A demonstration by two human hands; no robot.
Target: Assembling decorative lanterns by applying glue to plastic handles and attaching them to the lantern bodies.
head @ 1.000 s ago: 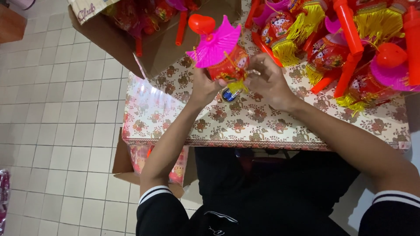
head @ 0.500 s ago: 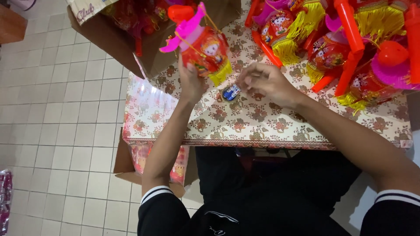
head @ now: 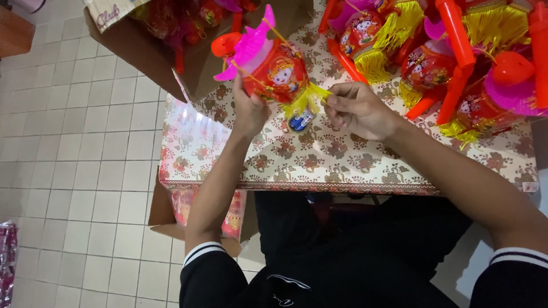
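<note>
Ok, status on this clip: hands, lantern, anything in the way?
Left hand grips red lantern, raised over table. Right hand pinches its yellow tassel. Small blue item lies beneath; nothing blocking.

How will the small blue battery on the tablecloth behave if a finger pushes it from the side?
The small battery looks like a cylinder lying on its side, so it would probably roll, not slide. The flowered tablecloth seems flat and smooth, so little would stop it. It lies just below the red lantern's yellow fringe, between the left hand and the right hand, which might block it.

glossy plastic lantern (head: 274,71) with stringy yellow tassel (head: 305,100); matt floral tablecloth (head: 342,159); brown cardboard box (head: 188,63).
</note>
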